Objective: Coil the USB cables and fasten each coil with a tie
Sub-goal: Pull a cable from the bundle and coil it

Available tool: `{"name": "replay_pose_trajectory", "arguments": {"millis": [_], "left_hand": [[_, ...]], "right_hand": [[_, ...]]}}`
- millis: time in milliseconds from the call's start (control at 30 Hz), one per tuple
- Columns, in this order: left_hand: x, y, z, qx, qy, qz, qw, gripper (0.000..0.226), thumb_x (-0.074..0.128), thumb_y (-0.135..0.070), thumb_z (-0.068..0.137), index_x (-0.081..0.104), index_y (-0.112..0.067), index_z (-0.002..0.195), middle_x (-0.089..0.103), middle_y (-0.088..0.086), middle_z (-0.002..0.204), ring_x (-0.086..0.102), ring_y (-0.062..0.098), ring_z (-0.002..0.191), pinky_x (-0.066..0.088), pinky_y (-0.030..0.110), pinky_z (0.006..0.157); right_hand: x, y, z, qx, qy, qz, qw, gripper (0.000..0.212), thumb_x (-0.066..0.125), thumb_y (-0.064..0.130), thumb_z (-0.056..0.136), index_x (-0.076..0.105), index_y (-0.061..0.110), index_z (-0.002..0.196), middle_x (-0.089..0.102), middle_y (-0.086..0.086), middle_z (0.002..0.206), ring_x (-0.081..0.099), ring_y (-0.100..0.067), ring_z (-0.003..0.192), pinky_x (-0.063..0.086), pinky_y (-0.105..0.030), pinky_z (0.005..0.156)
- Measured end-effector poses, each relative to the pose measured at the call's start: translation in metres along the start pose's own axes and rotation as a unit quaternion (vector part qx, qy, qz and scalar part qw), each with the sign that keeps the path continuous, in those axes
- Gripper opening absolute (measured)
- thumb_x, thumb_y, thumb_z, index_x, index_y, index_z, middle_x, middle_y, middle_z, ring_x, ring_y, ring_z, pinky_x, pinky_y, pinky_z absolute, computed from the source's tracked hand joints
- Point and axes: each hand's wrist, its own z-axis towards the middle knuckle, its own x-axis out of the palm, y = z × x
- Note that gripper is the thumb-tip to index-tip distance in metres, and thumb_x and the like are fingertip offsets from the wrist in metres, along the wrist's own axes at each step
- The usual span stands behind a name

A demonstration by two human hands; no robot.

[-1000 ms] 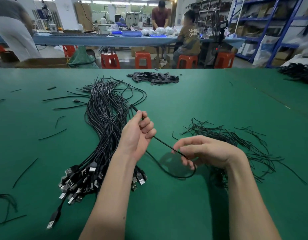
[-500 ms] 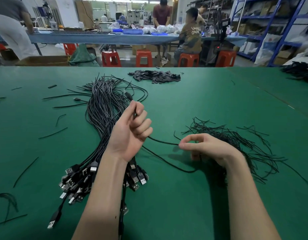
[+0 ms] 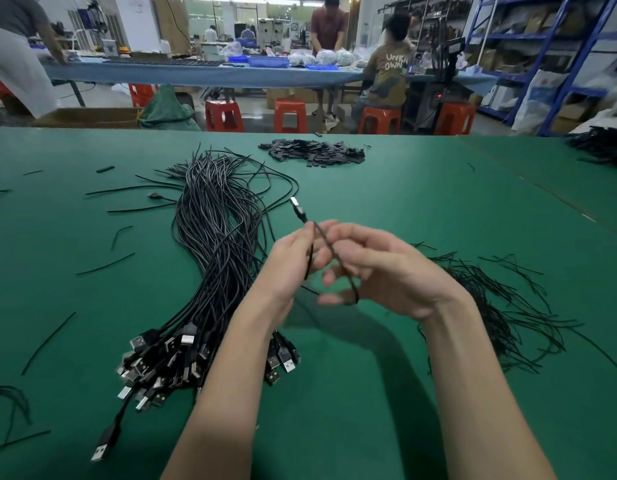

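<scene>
While a single cable (image 3: 329,251) is being wound above the green table (image 3: 421,202), it is held between both hands, raised off the surface. The left hand (image 3: 289,268) is closed around the strand, its fingers pinching the cable just below the small plug (image 3: 297,209), which projects up and away beyond the fingertips; this grip presumably anchors the free end so the loop cannot slip. The right hand (image 3: 386,275) is curled, and the cable is seen passing across its fingers (image 3: 338,275) and around the lowest one, which appears to serve as a former for the loop. No tie is held as yet, so the coil is judged unfinished. To the left of the left hand lies the bundle of uncoiled cables (image 3: 217,258), its flat plugs (image 3: 168,362) fanned out beside the left forearm. Just beyond the right wrist is spread the heap of thin black ties (image 3: 508,306), presumably kept within easy reach for fastening.
</scene>
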Motion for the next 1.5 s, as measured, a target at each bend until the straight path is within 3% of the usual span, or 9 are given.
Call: {"name": "replay_pose_trajectory", "arguments": {"millis": [133,300,467,567,667,867,1067,1267,1500], "left_hand": [[-0.014,-0.014,-0.001,0.000,0.006,-0.325,0.946,0.049,0.022,-0.031,0.110,0.062,-0.004,0.119,0.073,0.012,0.117,0.068,0.026,0.114,0.055,0.037,0.096],[-0.037,-0.022,-0.010,0.016,0.027,-0.428,0.903,0.049,0.031,-0.027,0.109,0.076,-0.010,0.098,0.076,0.002,0.103,0.074,0.019,0.094,0.060,0.028,0.072],[-0.038,-0.021,-0.016,0.007,0.052,-0.277,0.959,0.043,0.036,-0.028,0.107,0.074,-0.015,0.092,0.076,0.001,0.089,0.070,0.014,0.062,0.053,0.020,0.053],[-0.034,-0.020,-0.016,-0.027,0.146,-0.139,0.979,0.043,0.038,-0.029,0.106,0.075,-0.008,0.098,0.076,0.015,0.100,0.076,0.027,0.080,0.059,0.026,0.064],[-0.021,-0.011,-0.012,-0.080,0.176,0.005,0.981,0.043,0.036,-0.027,0.109,0.066,0.003,0.115,0.074,0.019,0.108,0.072,0.031,0.103,0.060,0.033,0.084],[-0.007,-0.003,0.001,-0.006,-0.057,-0.043,0.997,0.039,0.035,-0.026,0.110,0.068,-0.007,0.101,0.070,-0.006,0.067,0.068,0.009,0.062,0.055,0.022,0.058],[-0.021,-0.014,0.000,-0.009,-0.007,-0.343,0.939,0.047,0.026,-0.028,0.110,0.064,0.001,0.114,0.073,0.017,0.114,0.072,0.025,0.104,0.060,0.028,0.076],[-0.026,-0.009,-0.001,-0.007,0.027,-0.262,0.965,0.046,0.028,-0.028,0.110,0.065,-0.001,0.115,0.073,0.016,0.114,0.074,0.022,0.095,0.059,0.025,0.071],[-0.020,0.001,-0.007,-0.053,0.125,0.020,0.991,0.046,0.034,-0.031,0.109,0.072,-0.006,0.102,0.077,0.013,0.102,0.075,0.022,0.073,0.053,0.019,0.057]], "right_hand": [[-0.004,-0.018,-0.004,0.158,0.084,-0.004,0.984,0.016,0.056,0.012,0.096,0.048,0.013,0.110,0.067,-0.017,0.087,0.065,-0.029,0.082,0.057,-0.056,0.088],[-0.017,-0.024,-0.005,0.243,0.022,-0.185,0.952,0.022,0.060,0.036,0.100,0.056,0.014,0.102,0.057,0.001,0.063,0.056,-0.010,0.053,0.040,-0.016,0.042],[-0.026,-0.026,0.008,0.145,-0.229,-0.037,0.962,0.013,0.060,0.019,0.101,0.051,0.018,0.092,0.045,0.008,0.055,0.040,-0.004,0.045,0.022,-0.012,0.034],[-0.022,-0.016,0.011,0.060,-0.289,0.080,0.952,0.009,0.055,0.013,0.102,0.052,0.019,0.096,0.061,0.002,0.067,0.046,-0.008,0.050,0.032,-0.014,0.042],[-0.007,-0.003,0.014,0.002,-0.300,-0.010,0.954,0.011,0.051,0.009,0.103,0.056,0.018,0.099,0.068,0.000,0.075,0.048,-0.010,0.054,0.040,-0.018,0.049],[0.025,0.006,0.017,-0.043,-0.116,-0.083,0.989,0.016,0.047,0.000,0.104,0.056,0.012,0.099,0.064,-0.006,0.089,0.059,-0.016,0.067,0.058,-0.035,0.069],[0.006,-0.016,0.000,0.163,0.055,-0.058,0.983,0.010,0.050,0.004,0.103,0.048,0.014,0.100,0.062,-0.011,0.083,0.065,-0.025,0.077,0.062,-0.047,0.077],[-0.012,-0.031,0.007,0.238,-0.101,-0.232,0.938,0.013,0.063,0.029,0.101,0.057,0.018,0.096,0.056,0.001,0.060,0.048,-0.010,0.046,0.033,-0.020,0.044],[-0.008,-0.024,0.024,0.053,-0.337,-0.125,0.932,0.009,0.061,0.014,0.100,0.060,0.020,0.092,0.058,0.005,0.064,0.041,-0.004,0.042,0.026,-0.016,0.040]]}}
